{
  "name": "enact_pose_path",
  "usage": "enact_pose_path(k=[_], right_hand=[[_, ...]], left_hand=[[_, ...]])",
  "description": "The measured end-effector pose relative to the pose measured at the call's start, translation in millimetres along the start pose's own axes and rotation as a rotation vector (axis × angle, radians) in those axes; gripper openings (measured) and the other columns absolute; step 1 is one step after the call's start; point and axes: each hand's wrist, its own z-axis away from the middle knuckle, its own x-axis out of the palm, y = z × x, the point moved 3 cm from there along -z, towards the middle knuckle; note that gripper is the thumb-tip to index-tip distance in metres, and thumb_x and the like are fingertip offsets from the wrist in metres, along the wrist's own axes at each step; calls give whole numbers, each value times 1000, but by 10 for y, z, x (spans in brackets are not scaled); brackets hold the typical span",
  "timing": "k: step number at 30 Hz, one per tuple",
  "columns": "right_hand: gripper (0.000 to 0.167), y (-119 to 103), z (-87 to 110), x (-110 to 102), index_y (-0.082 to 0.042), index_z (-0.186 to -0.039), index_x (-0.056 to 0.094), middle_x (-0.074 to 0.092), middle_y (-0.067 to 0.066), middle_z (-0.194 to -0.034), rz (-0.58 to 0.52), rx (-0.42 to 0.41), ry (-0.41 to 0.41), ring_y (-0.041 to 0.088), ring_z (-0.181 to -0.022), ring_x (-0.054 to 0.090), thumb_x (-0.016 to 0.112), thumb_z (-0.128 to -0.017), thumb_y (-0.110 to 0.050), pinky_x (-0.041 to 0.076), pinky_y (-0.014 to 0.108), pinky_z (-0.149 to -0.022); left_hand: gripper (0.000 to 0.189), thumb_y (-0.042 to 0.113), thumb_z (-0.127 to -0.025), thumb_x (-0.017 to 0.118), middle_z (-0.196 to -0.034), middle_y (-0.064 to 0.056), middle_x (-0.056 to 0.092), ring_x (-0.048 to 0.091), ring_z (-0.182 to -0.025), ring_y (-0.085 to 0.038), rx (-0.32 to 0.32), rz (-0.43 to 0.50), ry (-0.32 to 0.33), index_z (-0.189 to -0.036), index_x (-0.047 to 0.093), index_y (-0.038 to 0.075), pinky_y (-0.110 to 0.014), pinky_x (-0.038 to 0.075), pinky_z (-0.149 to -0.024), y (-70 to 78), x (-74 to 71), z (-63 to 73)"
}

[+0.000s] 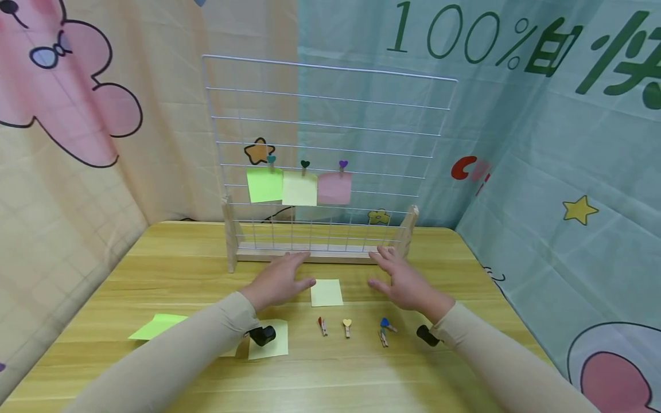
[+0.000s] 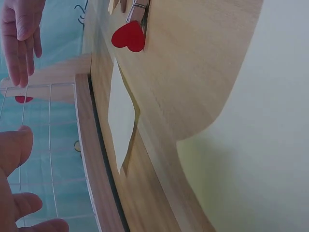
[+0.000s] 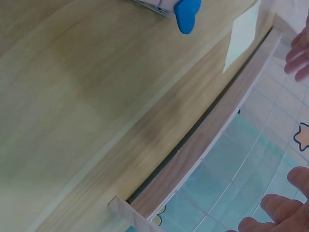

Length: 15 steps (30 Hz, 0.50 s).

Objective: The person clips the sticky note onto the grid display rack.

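My left hand [image 1: 279,279] hovers over the table before a white wire rack [image 1: 330,250], fingers extended and holding nothing. The right hand [image 1: 405,284] mirrors it on the other side, likewise with nothing in its fingers. Between them on the table lies a pale yellow sticky note [image 1: 327,293]. Nearer to me are small heart-topped clothespins: a red one [image 1: 322,326], a yellow one [image 1: 347,328] and a blue one [image 1: 387,325] touching another clothespin [image 1: 383,338]. On the rack, heart clothespins hold a green note [image 1: 265,185], a pale yellow note [image 1: 299,190] and a pink note [image 1: 334,189].
At the left of the wooden table [image 1: 392,384] lies a bright green note [image 1: 157,326], partly behind my left sleeve. Another pale note [image 1: 276,339] sits under the left wrist camera. The rack has wooden feet [image 1: 230,235]. Printed curtains [image 1: 542,189] enclose the table.
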Motion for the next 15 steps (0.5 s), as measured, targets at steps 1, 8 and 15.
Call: enact_pose_path(k=[1, 8, 15], right_hand=[[73, 4, 9, 5, -8, -164, 35, 23, 23, -173, 3, 0, 0, 50, -160, 15, 65, -105, -39, 28, 70, -122], [72, 44, 68, 50, -8, -164, 36, 22, 22, -173, 8, 2, 8, 52, -159, 16, 66, -105, -36, 29, 71, -121], [72, 70, 120, 90, -12, -165, 36, 22, 22, -173, 18, -2, 7, 53, -158, 17, 65, -105, -39, 32, 72, -119]], left_hand=[[76, 47, -104, 65, -169, -11, 39, 28, -159, -44, -5, 5, -4, -165, 35, 13, -62, 21, -129, -2, 13, -7], [75, 48, -104, 65, -168, -11, 40, 31, -158, -41, -25, 20, -22, -165, 36, 15, -60, 27, -128, -34, 105, -65], [76, 47, -103, 66, -169, -12, 39, 34, -157, -38, -29, 5, -32, -164, 36, 13, -57, 28, -128, -32, 158, -100]])
